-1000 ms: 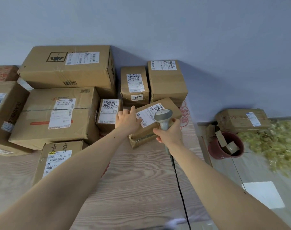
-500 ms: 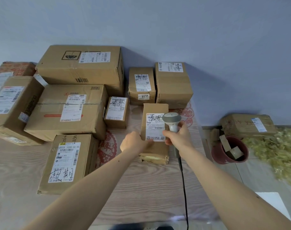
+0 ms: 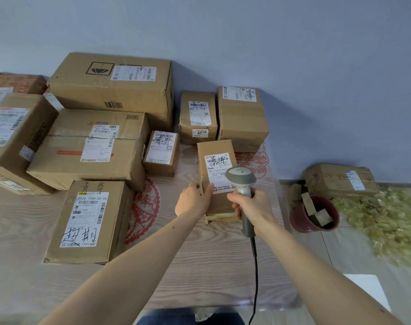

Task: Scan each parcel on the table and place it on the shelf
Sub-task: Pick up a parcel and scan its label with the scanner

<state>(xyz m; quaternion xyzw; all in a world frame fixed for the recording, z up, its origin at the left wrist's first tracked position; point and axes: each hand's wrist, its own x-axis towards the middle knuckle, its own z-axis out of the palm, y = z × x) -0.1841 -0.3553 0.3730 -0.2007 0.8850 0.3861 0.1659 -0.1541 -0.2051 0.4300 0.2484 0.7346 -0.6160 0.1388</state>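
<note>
Brown cardboard fills the frame's left and centre: about nine parcels lie on the tabletop (image 3: 199, 273), no shelf in view, so most of the job seems left. The left hand (image 3: 193, 198) grasps the near left edge of a small parcel (image 3: 215, 160) at centre; the right hand (image 3: 251, 205) is clenched round the scanner (image 3: 241, 178), its head over the label (image 3: 219, 171). Scanning looks underway.

The scanner (image 3: 241, 178) head hides part of the parcel's label (image 3: 219, 171); leftmost boxes (image 3: 10, 137) are cut off.
</note>
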